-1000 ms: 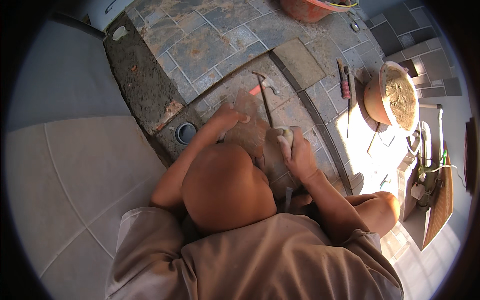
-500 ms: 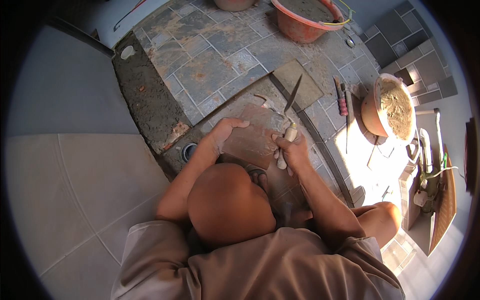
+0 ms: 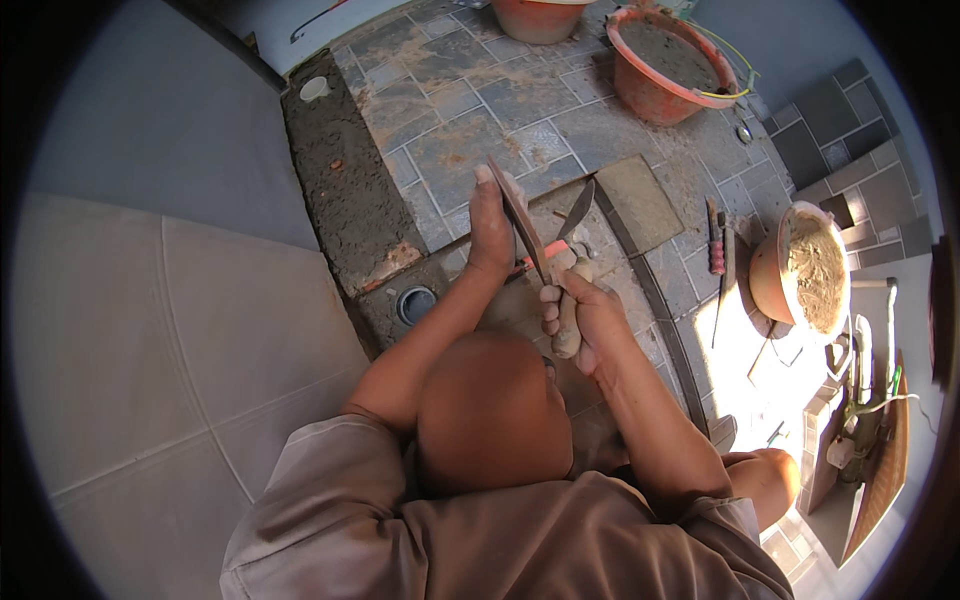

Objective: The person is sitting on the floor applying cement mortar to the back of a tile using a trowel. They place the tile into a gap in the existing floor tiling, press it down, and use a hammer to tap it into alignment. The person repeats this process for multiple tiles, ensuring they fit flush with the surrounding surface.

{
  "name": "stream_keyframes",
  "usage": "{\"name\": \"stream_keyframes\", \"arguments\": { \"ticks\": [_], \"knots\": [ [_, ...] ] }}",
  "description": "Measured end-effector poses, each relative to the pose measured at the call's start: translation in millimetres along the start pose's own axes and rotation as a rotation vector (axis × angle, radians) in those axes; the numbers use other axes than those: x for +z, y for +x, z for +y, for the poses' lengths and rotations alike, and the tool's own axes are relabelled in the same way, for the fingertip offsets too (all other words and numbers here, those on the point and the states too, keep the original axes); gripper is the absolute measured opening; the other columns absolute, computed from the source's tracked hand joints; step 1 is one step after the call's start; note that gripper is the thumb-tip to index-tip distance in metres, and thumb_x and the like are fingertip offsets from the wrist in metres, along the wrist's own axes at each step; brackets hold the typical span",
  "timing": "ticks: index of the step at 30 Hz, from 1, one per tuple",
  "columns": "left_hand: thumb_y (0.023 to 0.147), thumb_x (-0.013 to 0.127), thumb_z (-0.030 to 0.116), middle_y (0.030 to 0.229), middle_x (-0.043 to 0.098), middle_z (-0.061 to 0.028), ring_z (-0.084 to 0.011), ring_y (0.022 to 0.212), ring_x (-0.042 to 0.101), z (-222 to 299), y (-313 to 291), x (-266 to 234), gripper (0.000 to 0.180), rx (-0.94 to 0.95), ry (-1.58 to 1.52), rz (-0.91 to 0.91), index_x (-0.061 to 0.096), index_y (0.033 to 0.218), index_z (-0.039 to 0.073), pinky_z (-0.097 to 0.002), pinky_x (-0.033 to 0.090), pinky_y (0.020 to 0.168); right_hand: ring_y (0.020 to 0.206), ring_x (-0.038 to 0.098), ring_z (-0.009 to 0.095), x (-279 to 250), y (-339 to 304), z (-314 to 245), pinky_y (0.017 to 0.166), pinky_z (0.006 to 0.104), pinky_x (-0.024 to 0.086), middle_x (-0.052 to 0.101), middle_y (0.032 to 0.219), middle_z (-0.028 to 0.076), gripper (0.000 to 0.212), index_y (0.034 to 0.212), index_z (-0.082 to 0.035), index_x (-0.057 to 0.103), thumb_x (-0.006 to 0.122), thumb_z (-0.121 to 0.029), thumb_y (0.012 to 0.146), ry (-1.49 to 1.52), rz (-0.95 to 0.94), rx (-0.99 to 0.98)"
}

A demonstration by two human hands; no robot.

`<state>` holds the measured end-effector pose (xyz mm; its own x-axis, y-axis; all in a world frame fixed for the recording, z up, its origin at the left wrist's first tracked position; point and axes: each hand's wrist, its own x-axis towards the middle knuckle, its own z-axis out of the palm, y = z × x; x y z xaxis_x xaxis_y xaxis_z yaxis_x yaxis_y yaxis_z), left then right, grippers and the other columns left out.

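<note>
A thin brown tile (image 3: pixel 517 222) is held up in front of me, tilted nearly edge-on. My left hand (image 3: pixel 490 228) is closed on its left side, fingers up along the back face. The tile's lower corner meets the fingers of my right hand (image 3: pixel 592 318). That hand is wrapped round the pale handle of a pointed trowel (image 3: pixel 577 209), whose blade points up and away. Behind the tile lies a tool with a red part (image 3: pixel 545 254), partly hidden. My bent knee (image 3: pixel 490 410) is just below the hands.
Wet mortar (image 3: pixel 345 180) fills a strip along the left wall, with a white cup (image 3: pixel 314 89) in it. A round pipe opening (image 3: pixel 416 304) is left of my forearm. Mortar tubs (image 3: pixel 668 70) stand at the back and a mortar bucket (image 3: pixel 775 275) at right, near hand tools (image 3: pixel 716 240).
The tile has turned from nearly flat to edge-on and risen. My left hand moved up with it. My right hand keeps the trowel, and the view has shifted.
</note>
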<state>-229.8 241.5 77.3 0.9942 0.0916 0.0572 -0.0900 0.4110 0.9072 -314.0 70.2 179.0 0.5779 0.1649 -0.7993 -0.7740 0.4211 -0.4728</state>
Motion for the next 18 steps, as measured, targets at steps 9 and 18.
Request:
{"name": "stream_keyframes", "arguments": {
  "ticks": [9,18],
  "knots": [
    [0.089,0.036,0.096,0.099,0.051,-0.0097,-0.0253,0.078,0.054,79.8,0.4,-114.8,0.098,-0.281,-0.391,0.510,0.048,0.144,0.016,-0.0460,0.050,0.066,0.074,0.068,0.027,-41.9,32.5,45.8,0.066,0.0394,0.053,0.068,0.092,0.015,0.038,0.120,-0.003,0.056,0.064,-0.037,0.106,-0.833,-0.062,-0.631],
    [0.089,0.043,0.094,0.085,0.055,-0.0072,-0.0243,0.074,0.057,107.8,25.8,-214.7,0.096,-0.082,-0.336,0.496,0.059,0.127,0.007,-0.0427,0.052,0.067,0.055,0.054,0.018,48.4,107.7,94.7,0.056,0.0372,0.047,0.062,0.081,0.013,0.046,0.112,-0.001,0.058,0.055,-0.047,0.110,-1.075,-0.322,-0.687]
  ]
}}
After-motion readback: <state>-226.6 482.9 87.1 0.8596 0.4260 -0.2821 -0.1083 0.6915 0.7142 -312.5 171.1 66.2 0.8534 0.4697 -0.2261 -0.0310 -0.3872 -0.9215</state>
